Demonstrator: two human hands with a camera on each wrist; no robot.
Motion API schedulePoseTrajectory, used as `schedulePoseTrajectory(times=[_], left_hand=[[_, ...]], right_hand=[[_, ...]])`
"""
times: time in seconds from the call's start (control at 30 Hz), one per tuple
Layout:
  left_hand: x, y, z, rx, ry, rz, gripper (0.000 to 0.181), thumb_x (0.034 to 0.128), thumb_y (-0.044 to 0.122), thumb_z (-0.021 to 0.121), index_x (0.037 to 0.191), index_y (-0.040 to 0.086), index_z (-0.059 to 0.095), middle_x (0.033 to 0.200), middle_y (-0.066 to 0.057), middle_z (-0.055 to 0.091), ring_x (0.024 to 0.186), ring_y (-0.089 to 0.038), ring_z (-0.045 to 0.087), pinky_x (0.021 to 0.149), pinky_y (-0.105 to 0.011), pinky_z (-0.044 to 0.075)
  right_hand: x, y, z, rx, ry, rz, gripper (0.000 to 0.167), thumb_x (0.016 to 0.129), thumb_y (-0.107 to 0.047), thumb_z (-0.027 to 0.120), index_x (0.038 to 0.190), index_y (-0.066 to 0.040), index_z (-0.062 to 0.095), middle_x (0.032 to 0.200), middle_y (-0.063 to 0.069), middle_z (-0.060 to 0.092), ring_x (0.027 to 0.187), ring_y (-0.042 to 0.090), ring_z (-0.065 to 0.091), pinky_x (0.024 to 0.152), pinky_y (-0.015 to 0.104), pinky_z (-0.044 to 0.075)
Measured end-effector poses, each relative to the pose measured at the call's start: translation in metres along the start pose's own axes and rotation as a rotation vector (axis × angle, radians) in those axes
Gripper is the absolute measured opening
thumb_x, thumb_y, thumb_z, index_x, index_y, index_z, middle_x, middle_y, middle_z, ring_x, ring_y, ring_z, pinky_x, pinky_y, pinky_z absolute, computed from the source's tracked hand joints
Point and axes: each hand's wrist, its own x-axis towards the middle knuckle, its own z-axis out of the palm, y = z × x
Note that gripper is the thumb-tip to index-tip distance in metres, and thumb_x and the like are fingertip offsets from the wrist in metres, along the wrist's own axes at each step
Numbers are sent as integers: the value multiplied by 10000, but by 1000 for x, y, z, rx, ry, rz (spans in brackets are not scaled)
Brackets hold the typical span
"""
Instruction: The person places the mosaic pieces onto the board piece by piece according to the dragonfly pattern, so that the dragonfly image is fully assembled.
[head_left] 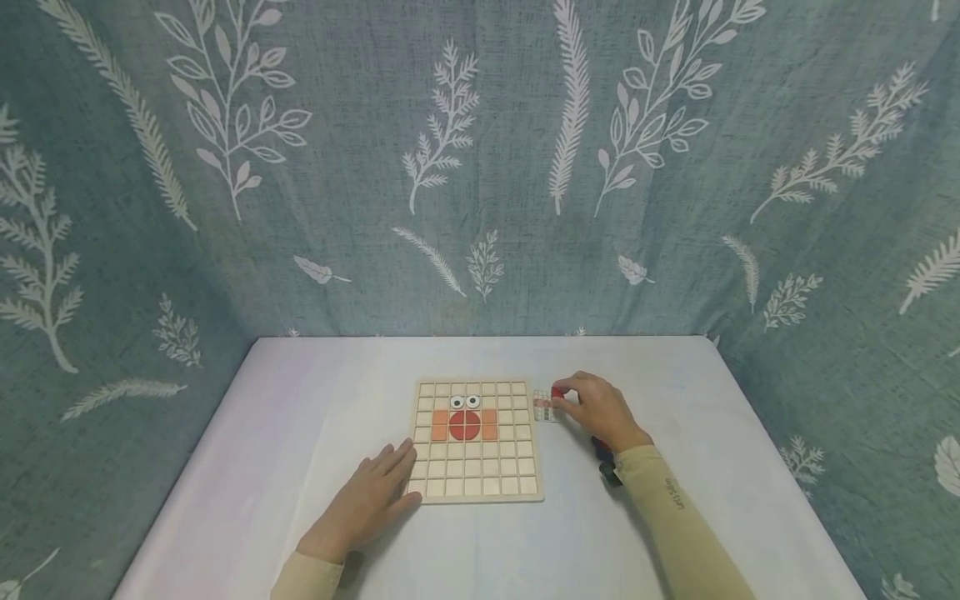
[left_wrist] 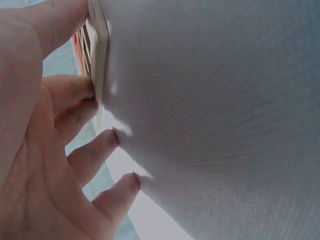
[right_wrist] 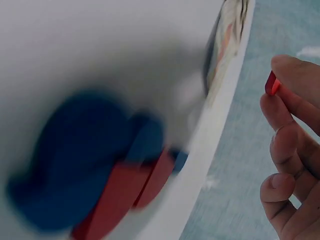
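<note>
A pale wooden grid board [head_left: 480, 471] lies on the white table. On it are two round eye tiles [head_left: 457, 402], a red circle [head_left: 464, 425] made of quarter tiles, and orange tiles [head_left: 490, 425] on both sides. My left hand [head_left: 371, 496] rests at the board's left edge, fingers spread; in the left wrist view, the thumb and a finger touch the board's rim [left_wrist: 102, 45]. My right hand [head_left: 600, 408] pinches a small red tile [right_wrist: 271, 84] between thumb and index finger, raised over the right part of a small pattern card [head_left: 543, 406].
Blue pieces [right_wrist: 85, 160] and red pieces [right_wrist: 115, 200] lie on the table near the right wrist, partly hidden by the sleeve in the head view. A dark piece [head_left: 609, 475] sits beside them. Green leaf-patterned cloth [head_left: 480, 250] hangs behind and at both sides of the table.
</note>
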Motion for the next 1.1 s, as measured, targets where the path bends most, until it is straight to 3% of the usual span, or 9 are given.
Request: schedulePoseTrajectory(times=[0.17,0.37,0.57,0.77,1.1], left_hand=[[-1,0,0,2,-16,-7,682,996,428,623,1517,25,445,1609,-119,368,1464,-403,334,1170,-632,294],[0,1,-1,-2,-8,-7,675,1002,422,617,1520,27,442,1612,-114,364,1469,-397,327,1182,-623,279],[0,0,-2,-30,-18,-9,676,1000,420,620,1521,27,441,1612,-121,363,1468,-404,325,1181,-629,274],[1,0,-2,-18,-27,-21,684,1000,436,614,1528,39,435,1617,-107,357,1471,-395,323,1187,-620,271],[0,0,-1,-9,-19,-25,683,993,431,625,1521,35,445,1611,-109,369,1465,-398,335,1180,-622,284]], right_hand=[[7,-14,11,17,29,-66,251,821,-266,861,1033,-150,794,900,-36,714,691,104,554,597,306,524],[14,-33,21,6,-33,-64,215,846,-249,845,1039,-177,784,927,-62,703,768,100,629,655,295,565],[20,-51,30,-17,-105,-117,209,882,-273,811,1061,-169,779,966,-35,707,837,138,664,706,334,589],[24,-61,39,-21,-211,-68,238,906,-329,785,1103,-196,770,1031,-61,703,938,128,673,814,332,593],[28,-63,49,8,-270,-10,215,897,-335,792,1065,-203,788,964,-108,670,842,68,614,776,283,570]])
